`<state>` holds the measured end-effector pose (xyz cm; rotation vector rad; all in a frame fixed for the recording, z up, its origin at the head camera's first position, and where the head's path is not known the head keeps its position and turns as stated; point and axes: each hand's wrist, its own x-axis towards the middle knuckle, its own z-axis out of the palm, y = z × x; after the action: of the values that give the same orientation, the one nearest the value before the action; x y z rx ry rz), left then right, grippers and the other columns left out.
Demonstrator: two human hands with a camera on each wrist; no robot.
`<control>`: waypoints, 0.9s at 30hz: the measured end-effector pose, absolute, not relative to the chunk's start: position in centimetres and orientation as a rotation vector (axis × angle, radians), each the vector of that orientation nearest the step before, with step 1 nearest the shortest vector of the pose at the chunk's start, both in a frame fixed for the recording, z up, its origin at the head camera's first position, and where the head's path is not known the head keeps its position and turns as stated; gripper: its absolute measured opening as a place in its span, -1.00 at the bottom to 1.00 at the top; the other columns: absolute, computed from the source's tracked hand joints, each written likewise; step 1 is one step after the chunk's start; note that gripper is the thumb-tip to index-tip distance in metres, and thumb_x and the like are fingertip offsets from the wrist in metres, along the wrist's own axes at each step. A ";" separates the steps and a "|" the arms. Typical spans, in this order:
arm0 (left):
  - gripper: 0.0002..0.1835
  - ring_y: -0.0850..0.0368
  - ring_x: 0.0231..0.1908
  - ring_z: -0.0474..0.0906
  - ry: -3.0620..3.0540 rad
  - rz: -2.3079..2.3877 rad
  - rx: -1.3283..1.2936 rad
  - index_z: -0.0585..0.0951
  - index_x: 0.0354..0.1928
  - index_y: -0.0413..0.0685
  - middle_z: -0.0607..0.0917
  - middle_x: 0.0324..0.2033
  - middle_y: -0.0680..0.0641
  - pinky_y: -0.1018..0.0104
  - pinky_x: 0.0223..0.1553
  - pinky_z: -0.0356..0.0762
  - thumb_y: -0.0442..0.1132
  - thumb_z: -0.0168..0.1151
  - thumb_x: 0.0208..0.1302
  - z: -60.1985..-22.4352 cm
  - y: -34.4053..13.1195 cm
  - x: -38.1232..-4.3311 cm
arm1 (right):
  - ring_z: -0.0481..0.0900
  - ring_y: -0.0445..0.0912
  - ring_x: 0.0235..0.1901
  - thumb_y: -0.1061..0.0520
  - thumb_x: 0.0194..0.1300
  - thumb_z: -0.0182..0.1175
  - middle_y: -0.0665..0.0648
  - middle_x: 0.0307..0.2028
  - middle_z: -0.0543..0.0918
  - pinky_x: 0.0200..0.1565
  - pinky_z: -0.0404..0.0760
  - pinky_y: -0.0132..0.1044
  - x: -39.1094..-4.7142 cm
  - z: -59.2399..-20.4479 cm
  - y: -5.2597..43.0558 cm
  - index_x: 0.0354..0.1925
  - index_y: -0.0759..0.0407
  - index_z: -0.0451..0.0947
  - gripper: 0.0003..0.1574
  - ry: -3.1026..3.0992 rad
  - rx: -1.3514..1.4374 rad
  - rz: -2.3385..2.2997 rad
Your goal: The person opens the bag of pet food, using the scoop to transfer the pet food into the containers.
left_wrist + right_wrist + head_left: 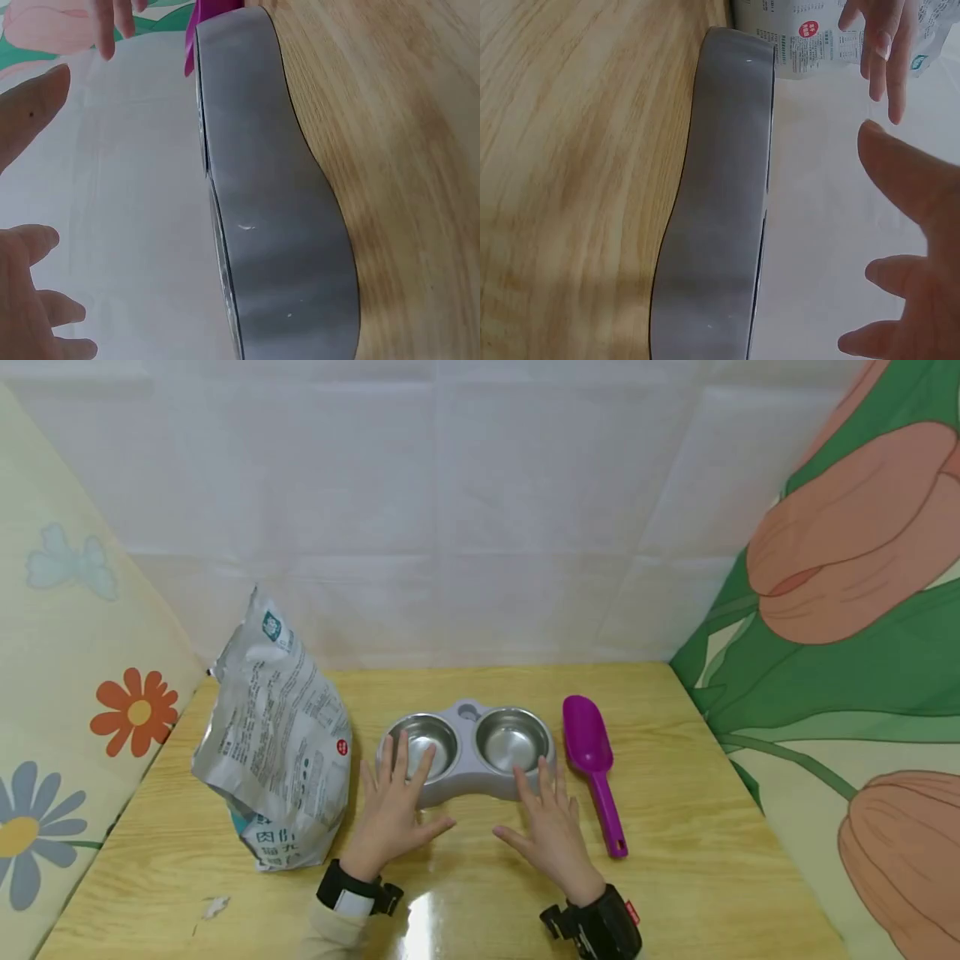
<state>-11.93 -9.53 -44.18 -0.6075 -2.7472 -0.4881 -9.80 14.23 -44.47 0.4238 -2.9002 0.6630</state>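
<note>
A grey double pet bowl (pixel 465 766) with two steel dishes stands mid-table, its side filling much of both wrist views. My left hand (pixel 395 814) has its fingers spread, over the front of the left dish in the head view. Over the front right edge of the bowl is my right hand (pixel 551 835), fingers also spread. Both hands hold nothing, and in the wrist views they appear above the bowl's rim. To the left stands a silver pet food bag (pixel 288 752) with printed text. A purple scoop (pixel 588 743) lies to the right, handle toward me.
The wooden table (pixel 712 843) meets a white cloth backdrop (pixel 487 527) behind. Floral cloths (pixel 825 718) hang at both sides. A small pale worn patch (pixel 216 907) shows at the table's front left.
</note>
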 end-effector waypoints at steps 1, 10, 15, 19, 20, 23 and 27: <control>0.07 -0.37 0.30 -0.26 -2.747 -0.477 -0.606 0.12 0.36 -0.04 -0.08 0.32 -0.41 -0.47 0.03 -0.21 0.33 0.27 -0.15 -44.0 -9.5 -12.0 | -0.24 0.41 0.27 -0.18 -0.02 0.32 0.49 0.31 -0.10 -0.01 0.02 0.44 -9.9 -44.4 14.2 0.34 0.21 0.08 0.09 -2.896 0.426 0.651; 0.07 -0.36 0.30 -0.24 -2.748 -0.460 -0.596 0.15 0.36 -0.02 -0.05 0.32 -0.38 -0.47 0.03 -0.19 0.33 0.29 -0.18 -43.4 -9.6 -12.3 | -0.27 0.41 0.28 -0.22 -0.08 0.35 0.48 0.32 -0.12 0.01 0.00 0.43 -10.3 -43.9 14.6 0.35 0.17 0.08 0.15 -2.916 0.398 0.595; 0.06 -0.34 0.31 -0.26 -2.753 -0.487 -0.601 0.15 0.35 -0.04 -0.03 0.32 -0.39 -0.46 0.04 -0.23 0.31 0.30 -0.17 -43.4 -9.6 -12.1 | -0.27 0.43 0.27 -0.24 -0.12 0.36 0.49 0.31 -0.13 0.01 -0.03 0.43 -10.3 -44.0 14.9 0.35 0.16 0.07 0.19 -2.923 0.404 0.582; 0.03 -0.35 0.31 -0.23 -2.749 -0.478 -0.622 0.15 0.35 -0.04 0.00 0.31 -0.39 -0.46 0.03 -0.15 0.27 0.30 -0.14 -43.4 -9.6 -12.1 | -0.26 0.43 0.27 -0.22 -0.11 0.37 0.48 0.31 -0.14 0.01 -0.02 0.42 -10.3 -44.2 15.0 0.34 0.17 0.08 0.18 -2.922 0.401 0.585; 0.02 -0.35 0.30 -0.23 -2.751 -0.471 -0.629 0.15 0.35 -0.04 0.01 0.31 -0.39 -0.46 0.03 -0.13 0.26 0.30 -0.13 -43.5 -9.6 -12.1 | -0.25 0.42 0.27 -0.22 -0.11 0.37 0.48 0.32 -0.15 0.01 -0.02 0.42 -10.3 -44.3 15.1 0.34 0.17 0.08 0.17 -2.923 0.399 0.590; 0.01 -0.37 0.30 -0.20 -2.752 -0.457 -0.652 0.13 0.36 -0.03 0.00 0.31 -0.39 -0.46 0.02 -0.10 0.24 0.29 -0.10 -43.5 -9.6 -12.0 | -0.26 0.41 0.28 -0.20 -0.10 0.36 0.47 0.32 -0.17 0.02 -0.03 0.42 -10.3 -44.4 15.1 0.35 0.17 0.07 0.16 -2.928 0.394 0.615; 0.01 -0.39 0.28 -0.11 -2.729 -0.475 -0.686 0.13 0.36 -0.04 0.01 0.31 -0.39 -0.45 0.03 -0.08 0.28 0.26 -0.07 -43.5 -9.6 -12.1 | -0.27 0.40 0.28 -0.20 -0.09 0.36 0.48 0.32 -0.16 0.03 -0.02 0.42 -10.3 -44.5 15.1 0.35 0.18 0.07 0.15 -2.926 0.398 0.632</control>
<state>-12.14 -9.65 -43.51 -0.6862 -2.7290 -0.4748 -10.35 15.14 -44.54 0.3978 -2.9257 0.6320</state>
